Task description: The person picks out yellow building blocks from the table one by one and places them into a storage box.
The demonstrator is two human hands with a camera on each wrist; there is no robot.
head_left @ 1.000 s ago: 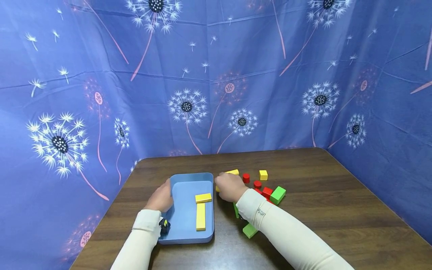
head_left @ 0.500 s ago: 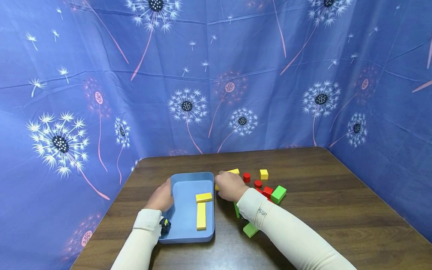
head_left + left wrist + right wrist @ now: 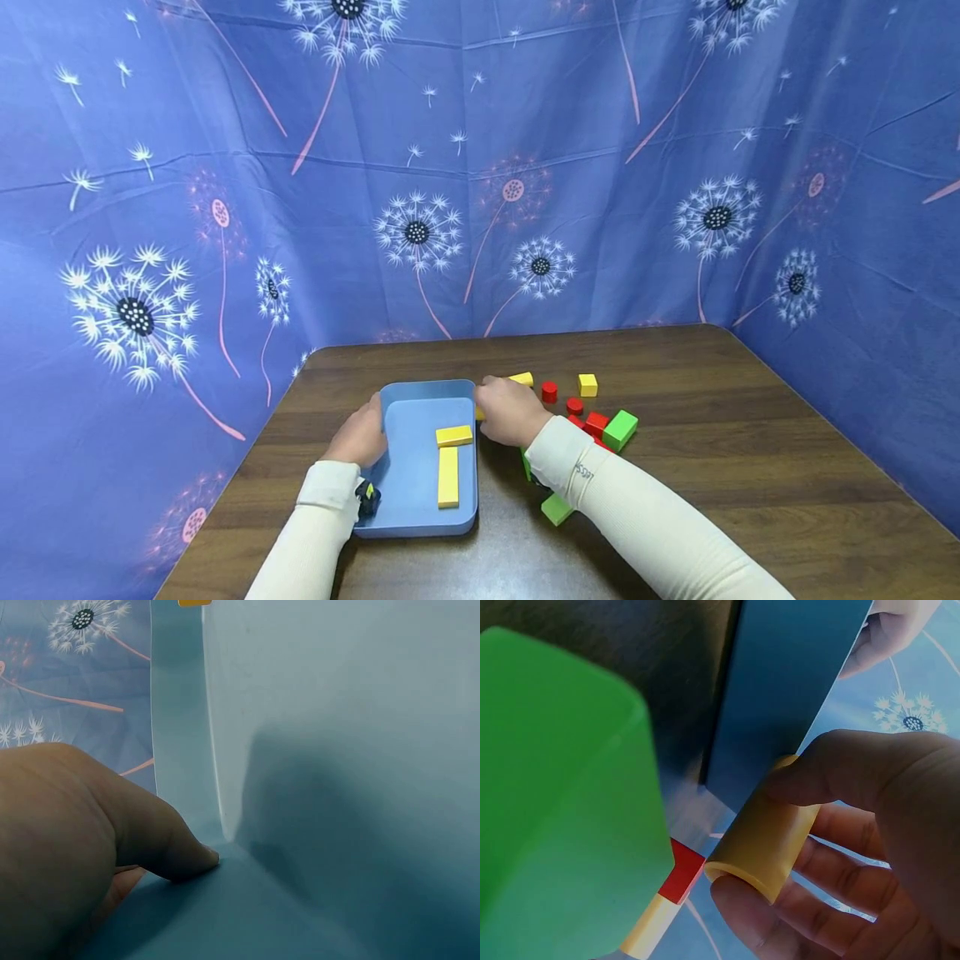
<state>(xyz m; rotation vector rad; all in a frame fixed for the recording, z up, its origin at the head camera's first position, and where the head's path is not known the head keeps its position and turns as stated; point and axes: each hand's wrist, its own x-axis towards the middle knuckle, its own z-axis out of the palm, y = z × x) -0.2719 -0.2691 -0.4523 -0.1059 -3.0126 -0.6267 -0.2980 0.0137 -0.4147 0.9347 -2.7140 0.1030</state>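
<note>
A blue tray (image 3: 412,517) lies on the table, left of centre in the head view. My left hand (image 3: 358,433) grips its left wall, the thumb (image 3: 184,851) pressed on the inside; the other fingers are mostly hidden. Two yellow blocks lie in the tray, a shorter one (image 3: 453,436) and a longer one (image 3: 447,479). My right hand (image 3: 512,411), just outside the tray's right wall, pinches a yellow block with a curved face (image 3: 761,840) between thumb and fingers. In the head view only a sliver of that block shows.
Right of the tray lie a yellow cylinder (image 3: 522,379), red round pieces (image 3: 550,392), red blocks (image 3: 597,423), a yellow cube (image 3: 588,385) and green blocks (image 3: 620,430). A green block (image 3: 557,508) lies near my right sleeve. A patterned blue cloth (image 3: 465,208) hangs behind the table.
Very little differs. My right hand has shifted slightly toward the tray's right wall, still with the yellow block. My left hand stays on the tray, and the head view has tilted a little.
</note>
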